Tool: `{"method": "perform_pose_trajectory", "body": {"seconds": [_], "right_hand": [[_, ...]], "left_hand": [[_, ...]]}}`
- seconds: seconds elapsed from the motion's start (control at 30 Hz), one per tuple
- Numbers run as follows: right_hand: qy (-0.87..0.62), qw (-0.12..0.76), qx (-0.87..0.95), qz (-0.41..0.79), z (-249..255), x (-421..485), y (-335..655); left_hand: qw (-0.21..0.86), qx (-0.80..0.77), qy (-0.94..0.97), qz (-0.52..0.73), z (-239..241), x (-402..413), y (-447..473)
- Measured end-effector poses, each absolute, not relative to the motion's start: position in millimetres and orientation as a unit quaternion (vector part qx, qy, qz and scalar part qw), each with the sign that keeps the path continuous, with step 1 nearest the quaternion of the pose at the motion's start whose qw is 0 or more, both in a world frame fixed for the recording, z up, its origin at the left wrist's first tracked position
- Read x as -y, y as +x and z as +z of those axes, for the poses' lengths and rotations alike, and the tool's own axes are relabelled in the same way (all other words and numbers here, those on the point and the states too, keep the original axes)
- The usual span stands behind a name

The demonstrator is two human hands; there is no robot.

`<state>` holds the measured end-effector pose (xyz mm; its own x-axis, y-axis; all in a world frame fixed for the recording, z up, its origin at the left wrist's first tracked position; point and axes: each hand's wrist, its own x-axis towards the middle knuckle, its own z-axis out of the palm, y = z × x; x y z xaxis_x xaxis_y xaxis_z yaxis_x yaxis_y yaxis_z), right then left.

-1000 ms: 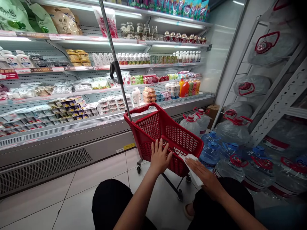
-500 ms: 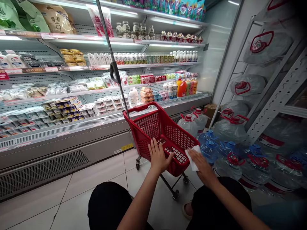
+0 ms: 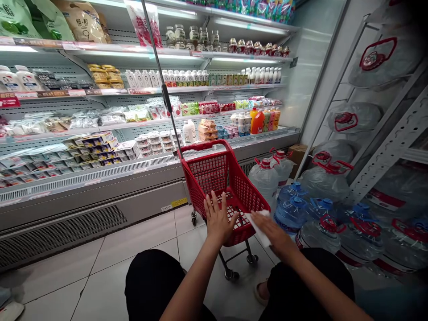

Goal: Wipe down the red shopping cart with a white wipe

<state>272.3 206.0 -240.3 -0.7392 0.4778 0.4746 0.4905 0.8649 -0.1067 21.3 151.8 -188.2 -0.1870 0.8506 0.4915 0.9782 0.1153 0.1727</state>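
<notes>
A small red shopping cart (image 3: pixel 248 192) with a lattice plastic basket and a tall thin pole stands before me on castors. My left hand (image 3: pixel 219 221) lies over the near left rim of the basket, fingers spread, holding nothing. In my right hand (image 3: pixel 274 235) is a white wipe (image 3: pixel 261 231), pressed against the near right corner of the basket. The fingers lie over the wipe, which hangs down below them. My bent knees show on either side of the cart.
A refrigerated display case (image 3: pixel 143 185) with yogurt, bottles and bags runs behind the cart. Large water bottles (image 3: pixel 264 178) crowd the right side, beside a white metal rack (image 3: pixel 384 151). Another person's shoe (image 3: pixel 11 310) shows at lower left on the tiled floor.
My right hand has moved left with the wipe along the basket's near right corner. The cart has turned slightly, its near end swinging left. A shoe has appeared at lower left.
</notes>
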Motion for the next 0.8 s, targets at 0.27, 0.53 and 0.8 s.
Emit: {"method": "perform_pose_trajectory", "body": {"seconds": [0.27,0.53,0.8], "right_hand": [[-0.313,0.294,0.903,-0.001,-240,-234,290],[-0.273,0.283,0.919,0.015,-229,-179,256],[-0.227,0.229,0.947,-0.020,-229,-204,266]], "left_hand": [[0.119,0.726,-0.642,-0.218,-194,-161,7],[0.101,0.725,-0.647,-0.213,-187,-163,-14],[0.134,0.758,-0.593,-0.238,-190,-153,-19]]}}
